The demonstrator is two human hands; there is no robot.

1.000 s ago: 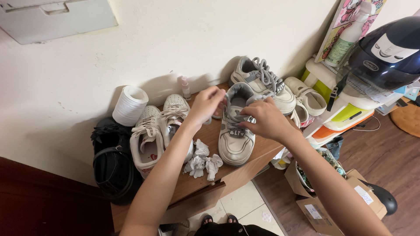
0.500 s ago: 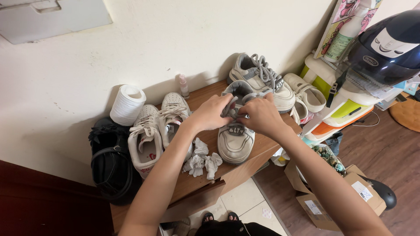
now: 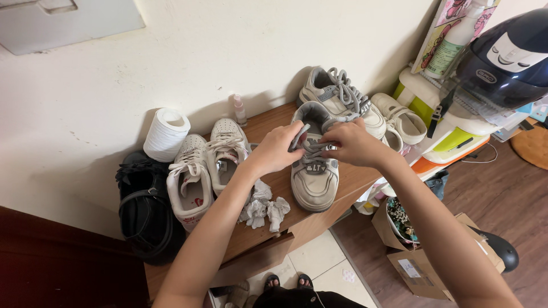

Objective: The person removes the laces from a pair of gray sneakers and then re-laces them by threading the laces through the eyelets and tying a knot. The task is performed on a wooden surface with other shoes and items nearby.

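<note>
Your left hand point(image 3: 277, 149) and right hand point(image 3: 349, 142) reach forward with arms extended over the worktop point(image 3: 274, 228), fingers of both pinched closed on the grey laces point(image 3: 315, 149) of the grey-and-cream shoe point(image 3: 313, 181), which sits upright mid-worktop, just right of crumpled tissues point(image 3: 264, 210).

Both our arms reach forward from bottom of frame, bare, forearms converging toward the middle. Left hand point(image 3: 278, 149): wrist roughly straight, knuckles up, fingers curled in a pinch, tips pointing right. Right hand point(image 3: 351, 144): wrist bent slightly inward, back of hand up, fingers curled and pinching, tips pointing left. Hands sit level, fingertips near each other, not touching as far as we can tell.
</note>
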